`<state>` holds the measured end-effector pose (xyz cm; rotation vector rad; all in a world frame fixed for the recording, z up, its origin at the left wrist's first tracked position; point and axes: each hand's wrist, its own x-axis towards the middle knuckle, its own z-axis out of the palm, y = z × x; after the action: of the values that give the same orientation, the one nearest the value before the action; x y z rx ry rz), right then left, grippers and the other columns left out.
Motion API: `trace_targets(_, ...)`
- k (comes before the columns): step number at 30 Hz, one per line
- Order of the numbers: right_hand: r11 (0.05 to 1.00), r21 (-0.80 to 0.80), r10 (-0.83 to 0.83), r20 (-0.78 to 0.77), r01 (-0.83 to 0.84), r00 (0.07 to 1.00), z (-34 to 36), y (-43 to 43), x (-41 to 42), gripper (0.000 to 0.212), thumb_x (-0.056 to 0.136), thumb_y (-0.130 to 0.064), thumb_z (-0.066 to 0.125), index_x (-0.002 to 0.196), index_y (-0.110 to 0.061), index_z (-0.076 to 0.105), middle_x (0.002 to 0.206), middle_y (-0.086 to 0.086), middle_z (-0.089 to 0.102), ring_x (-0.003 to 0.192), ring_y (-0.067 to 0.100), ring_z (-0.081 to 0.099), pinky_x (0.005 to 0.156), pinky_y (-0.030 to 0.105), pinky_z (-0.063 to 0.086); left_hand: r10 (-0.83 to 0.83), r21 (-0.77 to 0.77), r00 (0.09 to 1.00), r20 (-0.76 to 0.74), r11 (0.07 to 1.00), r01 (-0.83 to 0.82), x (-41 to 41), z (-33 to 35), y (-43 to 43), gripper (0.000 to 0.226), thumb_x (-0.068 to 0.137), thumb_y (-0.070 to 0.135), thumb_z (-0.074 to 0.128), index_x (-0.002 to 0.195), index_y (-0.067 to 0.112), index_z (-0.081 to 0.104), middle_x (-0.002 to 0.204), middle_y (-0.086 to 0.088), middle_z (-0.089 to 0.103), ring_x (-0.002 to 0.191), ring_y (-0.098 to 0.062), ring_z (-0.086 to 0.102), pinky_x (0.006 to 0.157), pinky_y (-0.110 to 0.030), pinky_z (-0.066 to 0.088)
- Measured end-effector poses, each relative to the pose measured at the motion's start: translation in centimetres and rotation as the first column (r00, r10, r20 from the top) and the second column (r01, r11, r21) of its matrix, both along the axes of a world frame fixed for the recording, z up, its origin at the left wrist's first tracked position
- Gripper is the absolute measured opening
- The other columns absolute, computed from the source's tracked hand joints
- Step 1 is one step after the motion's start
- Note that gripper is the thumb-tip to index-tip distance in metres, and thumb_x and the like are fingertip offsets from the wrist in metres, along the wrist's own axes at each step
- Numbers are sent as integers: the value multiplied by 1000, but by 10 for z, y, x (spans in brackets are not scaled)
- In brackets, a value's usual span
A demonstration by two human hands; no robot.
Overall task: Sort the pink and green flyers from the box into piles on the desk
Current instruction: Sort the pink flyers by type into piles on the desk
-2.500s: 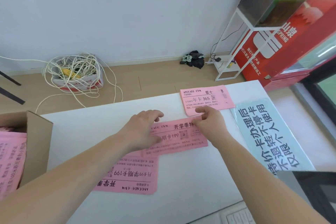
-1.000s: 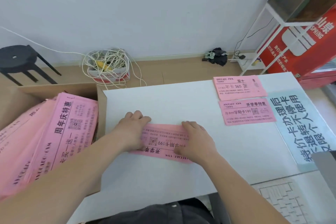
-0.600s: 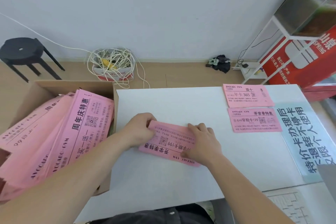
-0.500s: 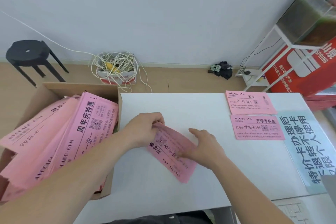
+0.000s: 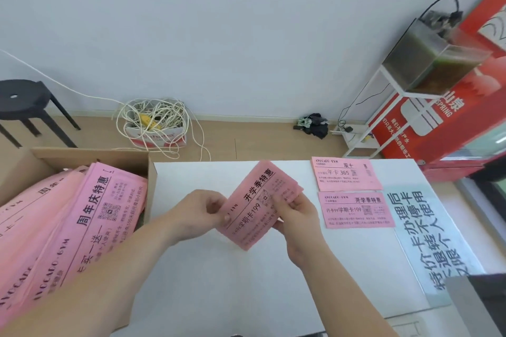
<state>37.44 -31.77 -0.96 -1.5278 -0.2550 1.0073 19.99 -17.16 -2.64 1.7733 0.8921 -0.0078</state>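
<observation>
Both hands hold a small stack of pink flyers (image 5: 253, 200) tilted above the white desk (image 5: 213, 276). My left hand (image 5: 202, 212) pinches its lower left edge, and my right hand (image 5: 297, 212) grips its right side. Two pink flyers lie flat at the desk's far right, one (image 5: 345, 174) behind the other (image 5: 356, 209). A cardboard box (image 5: 149, 175) at the left is full of large pink flyers (image 5: 82, 227). No green flyer shows.
A pale blue printed sheet (image 5: 427, 238) lies along the desk's right side. On the floor behind are a box of tangled cord (image 5: 154, 123), a black stool (image 5: 24, 101) and a white rack with a tank (image 5: 435, 57).
The pink flyers were lying on the desk under both hands. They have been turned round and lifted off the surface, and now face me upright in both hands.
</observation>
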Motion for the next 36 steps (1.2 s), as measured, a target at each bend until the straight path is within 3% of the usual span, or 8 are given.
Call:
trace_targets(4,998,2,-55,-98,56,994,-12,-26,20,17,92,2,69,107,-4,67,117,24,72,109,38,71,94,50,59,-15,157,999,-40,987,21,5,-10,-1,19,98,17,63,86,29,72,79,11,72,66,1,60,62,-15,46)
trace_targets(10,976,-172,146,75,-132,986,-16,-54,35,25,84,-6,81,108,-4,73,103,13,78,99,31,75,93,47,60,-178,242,975,-129,948,205,7,5,10,15,100,26,61,94,33,74,89,20,73,87,1,66,80,-21,53)
trace_targets(13,964,-245,150,175,-105,973,-25,-56,27,13,87,-11,80,100,-14,79,95,0,80,90,19,76,81,36,61,-43,203,999,-24,978,47,16,1,6,10,93,23,71,92,32,74,88,16,74,86,1,68,80,-21,54)
trace_targets(16,948,-316,60,271,30,961,-40,-58,23,9,90,-13,76,91,-21,80,86,-7,79,84,15,74,70,27,57,165,118,986,-14,980,-163,15,-15,-1,18,86,23,78,101,30,69,88,7,71,85,-12,69,80,-30,55)
trace_targets(20,917,-386,-1,246,99,969,-58,-64,21,10,94,-12,70,92,-18,77,86,-5,78,81,16,70,67,28,54,177,32,977,-120,984,-175,-1,-48,-18,13,88,15,74,97,26,72,82,10,76,83,-10,73,84,-38,60)
trace_targets(27,936,-352,26,105,13,994,-56,-71,40,11,95,-14,72,103,-21,75,99,-5,80,91,15,76,71,24,56,315,82,947,-62,947,-309,10,-65,-26,12,94,15,68,86,21,74,82,3,76,82,-21,73,79,-42,60)
trace_targets(31,954,-293,-27,116,60,993,-59,-77,43,16,92,-18,77,108,-20,75,101,-6,80,91,11,76,72,22,55,358,128,933,-35,928,-351,10,-66,-29,11,92,20,73,83,19,69,80,3,72,79,-23,68,74,-35,56)
trace_targets(36,952,-283,-81,141,119,987,-68,-80,42,18,92,-15,76,109,-21,75,100,-8,79,95,13,75,78,27,54,413,116,911,-2,905,-410,2,-62,-26,29,86,31,82,74,13,62,69,2,60,62,-17,54,61,-31,44)
